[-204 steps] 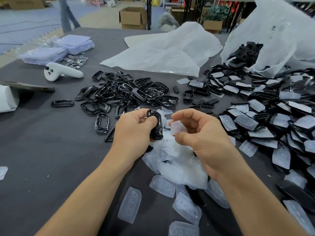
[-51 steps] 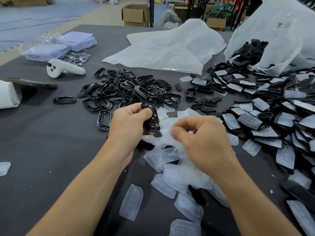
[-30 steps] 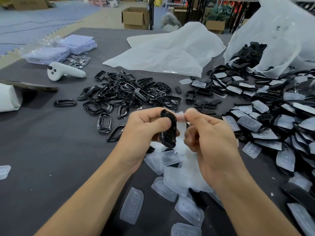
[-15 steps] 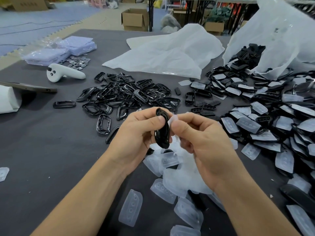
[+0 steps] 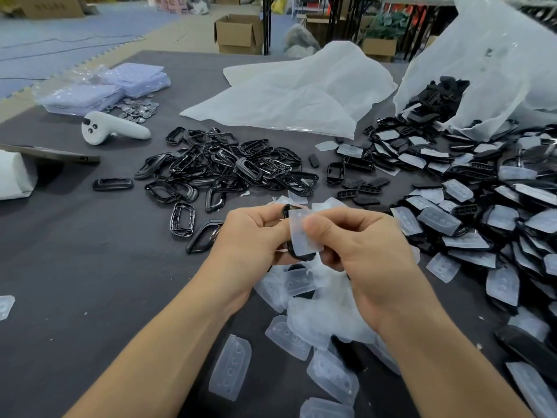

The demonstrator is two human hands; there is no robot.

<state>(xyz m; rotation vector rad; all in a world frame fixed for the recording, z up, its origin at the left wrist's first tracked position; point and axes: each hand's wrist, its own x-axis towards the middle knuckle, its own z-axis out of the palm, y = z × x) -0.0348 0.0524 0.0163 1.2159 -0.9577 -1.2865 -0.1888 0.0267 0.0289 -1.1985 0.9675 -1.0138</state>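
Note:
My left hand (image 5: pixel 250 236) grips a black plastic key-fob shell (image 5: pixel 287 250) above the middle of the dark table (image 5: pixel 90 267); only the shell's edge shows. My right hand (image 5: pixel 361 248) pinches a translucent silicone button pad (image 5: pixel 301 236) and holds it flat against the shell, thumb on its face. Below my hands lies a heap of loose translucent pads (image 5: pixel 319 315). A pile of black frame rings (image 5: pixel 229 170) lies beyond my hands.
Black shells with pads (image 5: pixel 482 212) cover the right side, spilling from a white plastic bag (image 5: pixel 482 70). A flat white bag (image 5: pixel 295 95) lies at the back. At the left are a white controller (image 5: pixel 111 132), metal discs (image 5: pixel 135 108), clear packets (image 5: pixel 105 89) and a tablet (image 5: pixel 51 153).
My right hand picked a translucent pad from the heap and brought it up to the black shell. The pad now lies flat against the shell, which my left hand has turned.

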